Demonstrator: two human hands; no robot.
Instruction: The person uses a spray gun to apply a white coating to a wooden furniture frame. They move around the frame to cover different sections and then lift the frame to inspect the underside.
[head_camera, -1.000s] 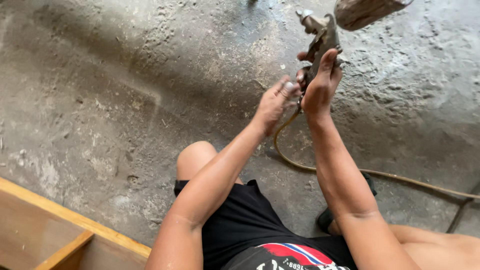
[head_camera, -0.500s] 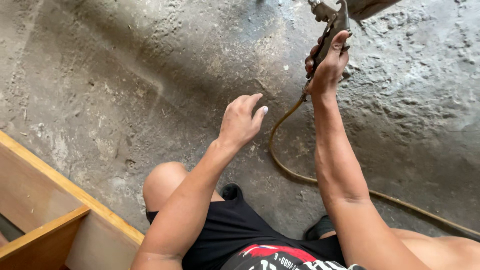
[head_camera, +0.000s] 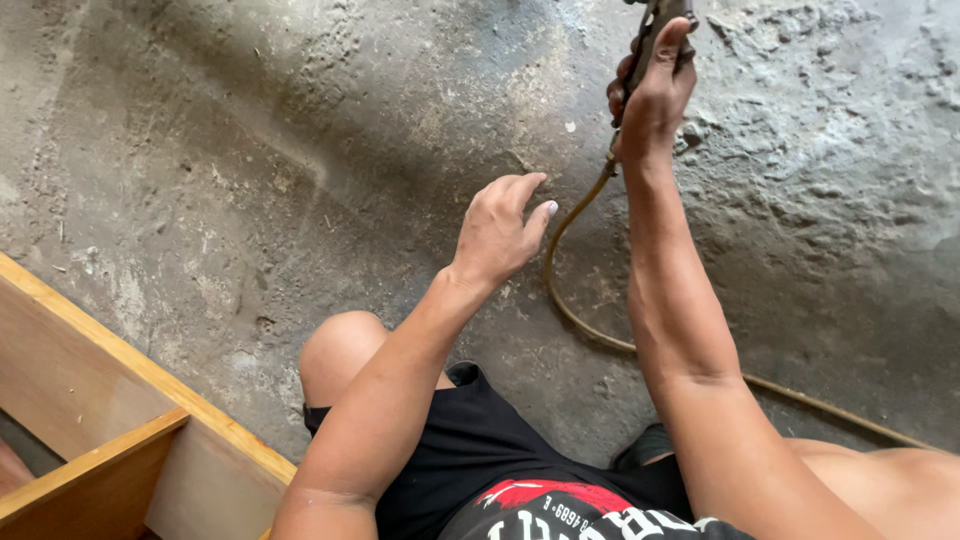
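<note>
My right hand (head_camera: 652, 95) is raised at the top of the view and grips the handle of a metal spray gun (head_camera: 660, 22), most of which is cut off by the frame's top edge. A yellowish hose (head_camera: 572, 318) runs from the gun's base down across the concrete floor to the right. My left hand (head_camera: 502, 232) hovers over the floor below and to the left of the gun, fingers apart and slightly curled, holding nothing. I am crouched, with my left knee (head_camera: 340, 345) below that hand.
A light wooden box or frame with an inner divider (head_camera: 110, 420) stands at the lower left corner. The floor (head_camera: 250, 170) is rough grey concrete with crusted patches at the upper right.
My left hand has let go of the spray gun and dropped down to the left. The view has tilted, so the gun sits higher and the wooden frame shows more.
</note>
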